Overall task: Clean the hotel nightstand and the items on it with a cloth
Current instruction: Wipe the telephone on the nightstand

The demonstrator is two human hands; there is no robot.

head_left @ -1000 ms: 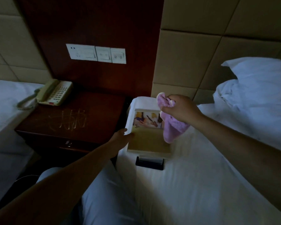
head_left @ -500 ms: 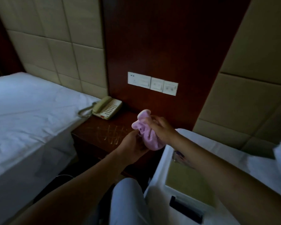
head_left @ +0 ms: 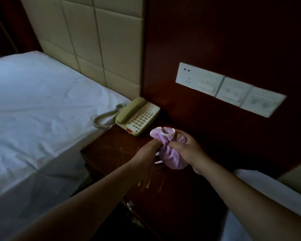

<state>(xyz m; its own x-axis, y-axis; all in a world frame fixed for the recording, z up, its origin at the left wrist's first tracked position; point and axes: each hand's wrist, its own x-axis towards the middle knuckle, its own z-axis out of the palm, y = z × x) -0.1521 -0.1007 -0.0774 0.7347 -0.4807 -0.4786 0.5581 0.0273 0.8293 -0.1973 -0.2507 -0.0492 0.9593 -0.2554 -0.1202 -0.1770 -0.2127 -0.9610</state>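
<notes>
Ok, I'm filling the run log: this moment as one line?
stage: regripping cloth | right hand: grips bunched purple cloth | left hand: touches cloth | above nightstand | phone: untouched

right hand [head_left: 188, 150] grips cloth [head_left: 169, 153] | left hand [head_left: 144, 153] pinches cloth | above nightstand [head_left: 111, 148]
</notes>
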